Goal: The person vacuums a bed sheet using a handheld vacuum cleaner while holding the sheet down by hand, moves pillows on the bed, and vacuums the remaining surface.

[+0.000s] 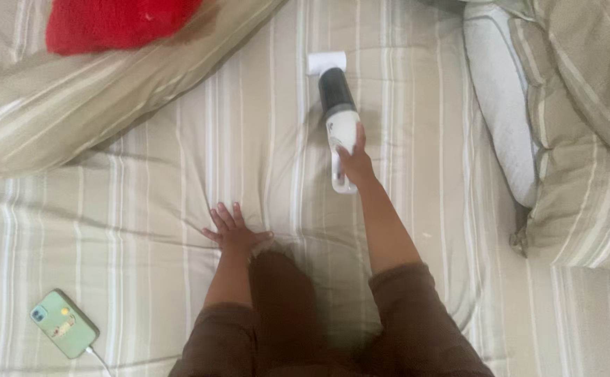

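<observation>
Sleeves: dark brown sleeves (pixel 417 321) at the bottom edge, pushed up to mid-forearm on both arms.
Phone: pale green phone (pixel 63 324) lying flat on the bed, bottom left, well apart from both hands; a white cable (pixel 100 360) runs off its lower corner.
Bed: striped beige and white bedcover (pixel 179 209), lightly creased, fills most of the view.
Left hand: left hand (pixel 234 232) pressed palm down on the bedcover, fingers spread wide, holding nothing.
Right hand: right hand (pixel 356 163) closed around the handle of the handheld vacuum, arm stretched forward.
Vacuum: white handheld vacuum (pixel 337 119) with a dark middle section; its white head rests on the bedcover, pointing away from the person, near the centre top of the view.
Right side: grey and white pillow (pixel 504 105) just beside a heaped striped duvet (pixel 584 139).
Far left: striped pillow (pixel 75 105) lying at an angle, with a red fluffy cushion (pixel 113 22) resting on it at the top edge.
</observation>
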